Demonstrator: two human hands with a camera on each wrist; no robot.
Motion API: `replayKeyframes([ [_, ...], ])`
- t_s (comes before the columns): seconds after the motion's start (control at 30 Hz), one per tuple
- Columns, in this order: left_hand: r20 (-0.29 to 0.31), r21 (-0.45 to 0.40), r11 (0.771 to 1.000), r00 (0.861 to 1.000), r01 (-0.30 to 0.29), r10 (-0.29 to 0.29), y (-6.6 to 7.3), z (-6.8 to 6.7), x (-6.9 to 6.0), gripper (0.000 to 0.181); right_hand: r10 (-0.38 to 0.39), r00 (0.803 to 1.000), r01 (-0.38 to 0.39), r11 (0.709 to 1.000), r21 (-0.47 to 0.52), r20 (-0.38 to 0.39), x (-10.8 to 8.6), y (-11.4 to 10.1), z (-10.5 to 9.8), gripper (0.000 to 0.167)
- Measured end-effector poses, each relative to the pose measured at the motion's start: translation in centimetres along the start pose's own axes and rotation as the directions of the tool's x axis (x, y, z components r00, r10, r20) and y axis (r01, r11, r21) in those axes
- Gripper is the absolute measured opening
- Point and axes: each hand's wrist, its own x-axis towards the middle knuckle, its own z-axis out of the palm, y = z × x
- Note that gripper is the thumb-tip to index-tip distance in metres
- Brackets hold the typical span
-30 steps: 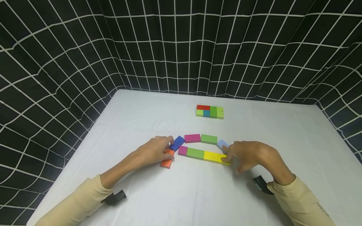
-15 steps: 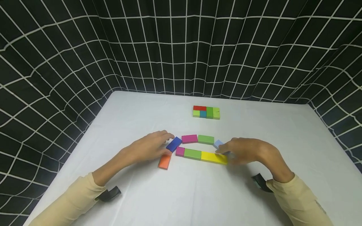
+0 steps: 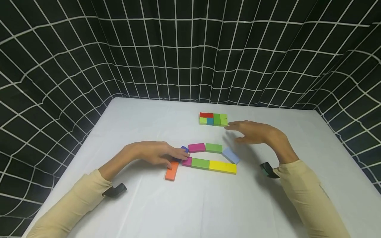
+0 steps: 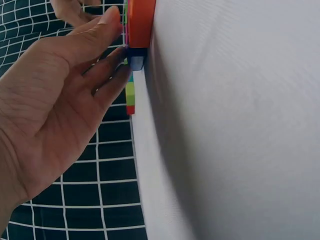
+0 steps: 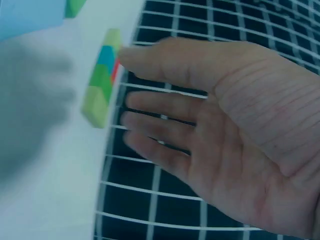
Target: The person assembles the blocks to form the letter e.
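Note:
In the head view, my left hand point(image 3: 157, 153) reaches over a mostly covered blue block point(image 3: 185, 148), its fingertips at the small magenta block point(image 3: 187, 162). Its thumb rests by the top of an orange block point(image 3: 171, 173). Green point(image 3: 200, 164) and yellow point(image 3: 222, 167) blocks continue that row. Behind lie a magenta block point(image 3: 196, 148), a green block point(image 3: 213, 148) and a slanted light blue block point(image 3: 230, 155). My right hand point(image 3: 253, 132), holding nothing, hovers with extended fingers close to the lime block point(image 3: 224, 120) of the far cluster.
The far cluster also has a red block point(image 3: 206, 115), a teal block point(image 3: 210, 121), a green block point(image 3: 217, 119) and a small lime block point(image 3: 203, 121). A white cloth point(image 3: 193, 205) covers the table. Black grid-patterned curtain point(image 3: 184, 56) surrounds its back and sides.
My right hand has left the light blue and yellow blocks and moved back toward the far cluster. My left hand has stretched its fingers over the blue block. The head view has shifted slightly.

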Motion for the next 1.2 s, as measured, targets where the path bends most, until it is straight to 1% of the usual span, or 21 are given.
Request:
replayKeyframes([
  [0.07, 0.008, 0.002, 1.0, 1.0, -0.007, 0.007, -0.2, 0.2, 0.1, 0.06, 0.021, 1.0, -0.021, 1.0, -0.017, -0.013, 1.5, 0.6, 0.2, 0.062],
  [0.2, 0.0, 0.025, 1.0, 1.0, -0.008, 0.008, -0.5, 0.6, 0.2, 0.059, 0.052, 0.997, -0.055, 0.996, -0.069, -0.05, 4.3, 1.8, 0.9, 0.063],
  [0.23, -0.001, 0.029, 1.0, 1.0, -0.009, 0.009, -0.6, 0.6, 0.2, 0.058, 0.067, 0.996, -0.071, 0.995, -0.072, -0.052, 4.8, 2.1, 1.1, 0.062],
  [0.3, -0.003, 0.044, 0.999, 1.0, -0.012, 0.012, -0.5, 0.6, 0.1, 0.057, 0.107, 0.994, -0.109, 0.992, -0.062, -0.034, 5.5, 2.5, 1.5, 0.062],
  [0.37, -0.004, 0.061, 0.998, 1.0, -0.001, 0.001, -0.4, 0.6, 0.1, 0.056, 0.124, 0.992, -0.124, 0.991, -0.046, -0.006, 5.3, 2.5, 1.7, 0.059],
  [0.47, -0.005, 0.081, 0.996, 1.0, 0.03, -0.029, 0.0, 0.5, 0.0, 0.057, 0.142, 0.989, -0.142, 0.99, -0.027, 0.033, 4.2, 2.5, 1.4, 0.049],
  [0.57, -0.007, 0.091, 0.994, 0.998, 0.057, -0.056, 0.4, 0.6, 0.1, 0.057, 0.149, 0.989, -0.148, 0.989, -0.027, 0.016, 2.8, 2.7, 0.9, 0.044],
  [0.67, -0.007, 0.097, 0.993, 0.998, 0.065, -0.065, 0.7, 0.5, 0.1, 0.059, 0.186, 0.983, -0.186, 0.982, -0.025, -0.008, 2.4, 3.2, 1.0, 0.05],
  [0.7, -0.006, 0.1, 0.993, 0.998, 0.065, -0.065, 0.8, 0.5, 0.2, 0.06, 0.195, 0.981, -0.195, 0.981, -0.015, -0.014, 2.4, 3.3, 1.2, 0.052],
  [0.77, -0.008, 0.107, 0.992, 0.998, 0.067, -0.067, 0.9, 0.6, 0.1, 0.061, 0.193, 0.981, -0.193, 0.981, 0.001, -0.023, 2.8, 3.5, 1.7, 0.05],
  [0.87, -0.009, 0.117, 0.991, 0.997, 0.071, -0.07, 1.1, 0.6, 0.2, 0.06, 0.175, 0.983, -0.172, 0.984, 0.048, -0.051, 3.5, 3.8, 2.6, 0.04],
  [0.93, -0.013, 0.129, 0.989, 0.998, 0.07, -0.069, 1.2, 0.6, 0.2, 0.059, 0.158, 0.983, -0.153, 0.986, 0.063, -0.09, 3.8, 3.9, 3.1, 0.031],
  [1.0, -0.015, 0.139, 0.988, 0.997, 0.071, -0.07, 1.3, 0.6, 0.3, 0.058, 0.153, 0.98, -0.145, 0.987, 0.071, -0.131, 4.0, 4.0, 3.6, 0.027],
  [1.1, -0.019, 0.16, 0.984, 0.997, 0.078, -0.076, 1.4, 0.6, 0.3, 0.058, 0.145, 0.975, -0.136, 0.989, 0.063, -0.171, 4.1, 4.0, 4.0, 0.027],
  [1.2, -0.017, 0.172, 0.981, 0.996, 0.092, -0.091, 1.5, 0.6, 0.3, 0.058, 0.148, 0.972, -0.14, 0.989, 0.056, -0.183, 4.1, 4.0, 4.2, 0.033],
])
